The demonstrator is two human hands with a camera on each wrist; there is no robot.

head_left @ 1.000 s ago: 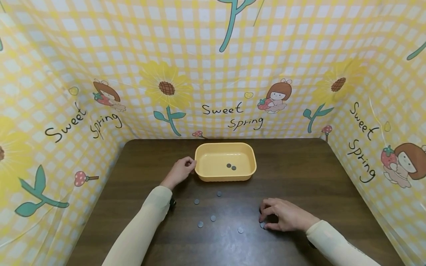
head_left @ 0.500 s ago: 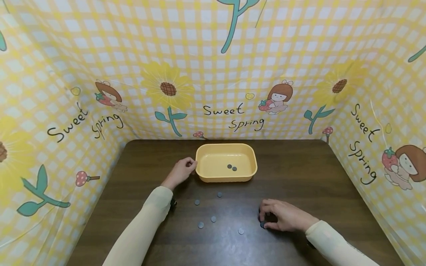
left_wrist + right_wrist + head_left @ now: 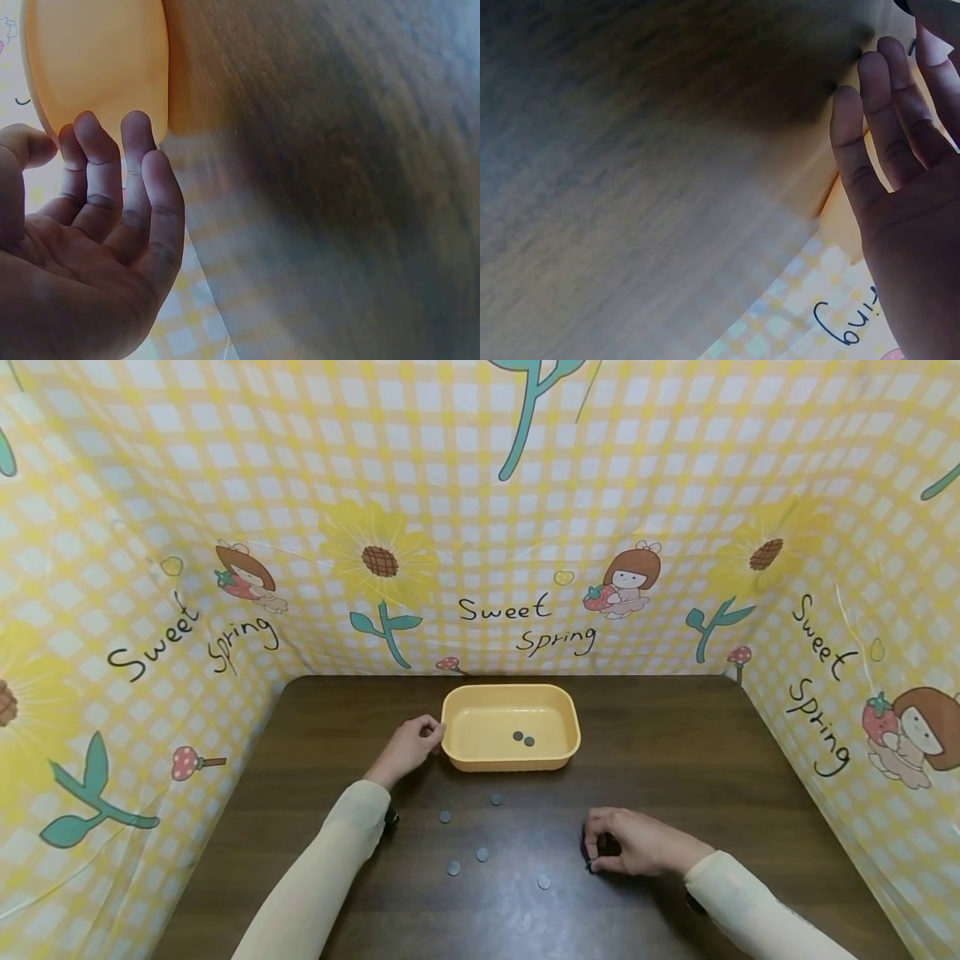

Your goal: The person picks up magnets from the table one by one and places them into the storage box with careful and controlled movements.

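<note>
A yellow plastic tub (image 3: 510, 765) stands near the table's far edge, two grey coins (image 3: 523, 739) lying on its floor. At its left end, my left hand (image 3: 408, 747) pinches the rim between thumb and index finger. To the right of the loose coins, my right hand (image 3: 633, 843) is low over the table and pinches a coin (image 3: 590, 865) between thumb and forefinger. Mostly hidden, that coin shows as a dark edge. In the right wrist view, the other fingers (image 3: 877, 90) extend loosely beside the thumb.
Several grey coins lie scattered on the dark wooden table (image 3: 360, 910), between the forearms, one coin (image 3: 543, 882) closest to the right hand. Yellow checked cloth (image 3: 480, 527) walls in the table's back and both sides.
My right hand has picked at the coin beneath its fingertips, which has turned from lying flat to standing on edge in the pinch. My left hand has stayed at the tub's rim.
</note>
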